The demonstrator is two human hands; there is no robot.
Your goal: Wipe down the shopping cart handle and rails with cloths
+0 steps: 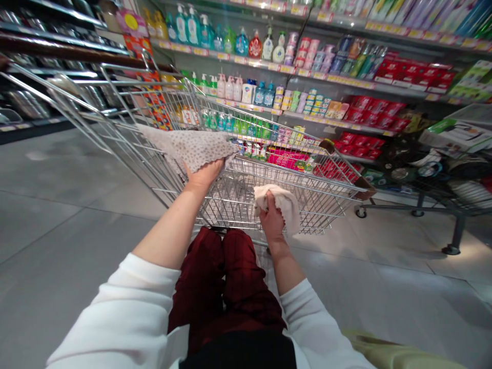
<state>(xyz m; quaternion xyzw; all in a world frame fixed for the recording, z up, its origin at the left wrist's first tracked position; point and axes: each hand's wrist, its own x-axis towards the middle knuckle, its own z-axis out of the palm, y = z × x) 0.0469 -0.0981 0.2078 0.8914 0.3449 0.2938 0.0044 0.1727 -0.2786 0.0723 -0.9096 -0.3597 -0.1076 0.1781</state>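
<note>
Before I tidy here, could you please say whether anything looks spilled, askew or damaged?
Nothing stands out: a spotted cloth partly covers the left hand, the right hand holds a cream cloth; no spill or damage shows around the cart.

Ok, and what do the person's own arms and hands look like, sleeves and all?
Plain white fabric sleeves with soft creases and no visible markings end partway down, leaving the lower forearms bare. The right hand wears no glove. The left hand is partly out of sight, but what shows of it is ungloved too.
</note>
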